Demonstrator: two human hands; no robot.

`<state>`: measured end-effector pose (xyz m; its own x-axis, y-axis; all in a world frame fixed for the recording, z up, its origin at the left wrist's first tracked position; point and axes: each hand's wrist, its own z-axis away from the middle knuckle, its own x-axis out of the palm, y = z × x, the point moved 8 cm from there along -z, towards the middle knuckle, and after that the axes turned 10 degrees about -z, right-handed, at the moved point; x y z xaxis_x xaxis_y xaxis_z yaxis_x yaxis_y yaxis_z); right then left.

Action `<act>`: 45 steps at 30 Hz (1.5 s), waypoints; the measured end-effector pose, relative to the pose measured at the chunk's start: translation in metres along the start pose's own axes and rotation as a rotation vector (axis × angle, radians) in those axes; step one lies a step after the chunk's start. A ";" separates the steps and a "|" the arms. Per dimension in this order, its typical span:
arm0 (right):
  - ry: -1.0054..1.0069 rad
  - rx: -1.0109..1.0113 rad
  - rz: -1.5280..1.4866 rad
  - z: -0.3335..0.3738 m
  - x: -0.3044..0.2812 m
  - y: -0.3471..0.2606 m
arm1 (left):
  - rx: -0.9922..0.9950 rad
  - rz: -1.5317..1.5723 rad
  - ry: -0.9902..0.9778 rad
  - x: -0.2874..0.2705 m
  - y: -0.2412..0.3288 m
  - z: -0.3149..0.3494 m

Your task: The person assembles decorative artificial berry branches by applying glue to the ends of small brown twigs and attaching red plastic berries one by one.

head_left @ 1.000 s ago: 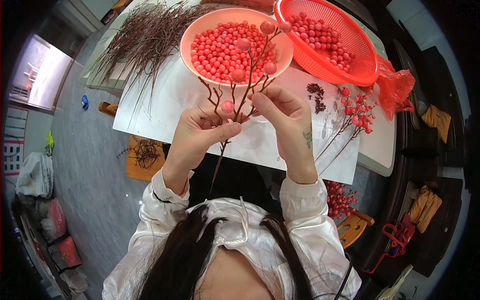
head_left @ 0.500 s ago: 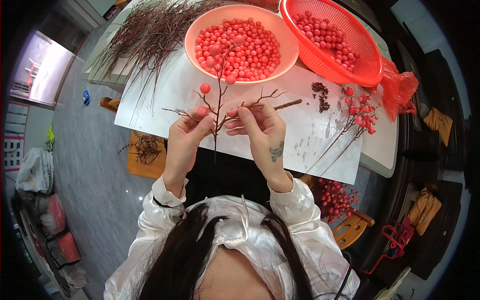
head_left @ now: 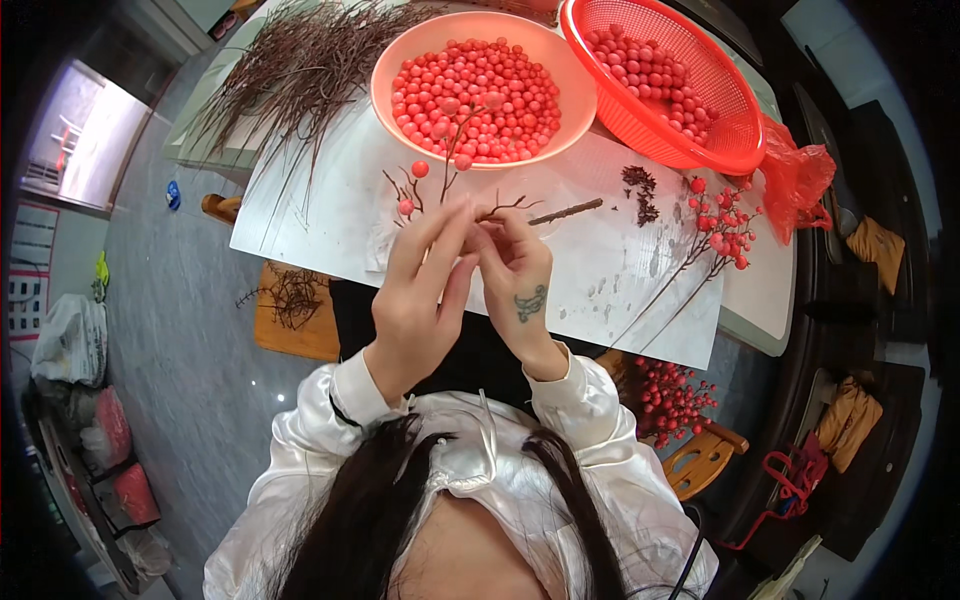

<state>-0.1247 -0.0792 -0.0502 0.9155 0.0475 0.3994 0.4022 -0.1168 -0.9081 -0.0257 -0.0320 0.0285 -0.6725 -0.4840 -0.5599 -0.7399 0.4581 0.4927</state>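
White-cuffed left hand (head_left: 415, 305) and right hand (head_left: 515, 268): fingers brought together above the near edge of the pale tabletop (head_left: 755, 300), fingertips meeting; what lies between them is hidden, so I cannot tell whether either is clamped.
Slender brown forked twig (head_left: 447, 178): directly beyond the fingertips, its long axis running away from the person toward the tabletop's far edge; the left hand is nearer its visible stem.
Round coral-red berries (head_left: 420, 168): on the twig's tips, the farthest overlapping the bowl in view.
Bare thin offshoots (head_left: 512, 206): just beyond the right fingers; any join is hidden.
Thick brown stick (head_left: 567, 211): pointing right from behind the right hand; held or lying, I cannot tell.
Peach round bowl (head_left: 580, 100): toward the far edge, filled with berries.
Red perforated plastic basket (head_left: 722, 160): far right corner, also holding berries.
Dark dry twig bundle (head_left: 300, 70): far left corner.
Red-berried sprigs (head_left: 718, 241): near the right edge.
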 end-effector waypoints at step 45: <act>0.314 -0.242 0.169 -0.007 -0.089 -0.087 | 0.008 0.024 -0.237 0.067 -0.024 -0.032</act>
<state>-0.2412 -0.0800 -0.0059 0.9078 -0.2925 0.3006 0.2000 -0.3283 -0.9232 -0.0536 -0.0997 0.0001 -0.6659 -0.2846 -0.6896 -0.7232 0.4734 0.5029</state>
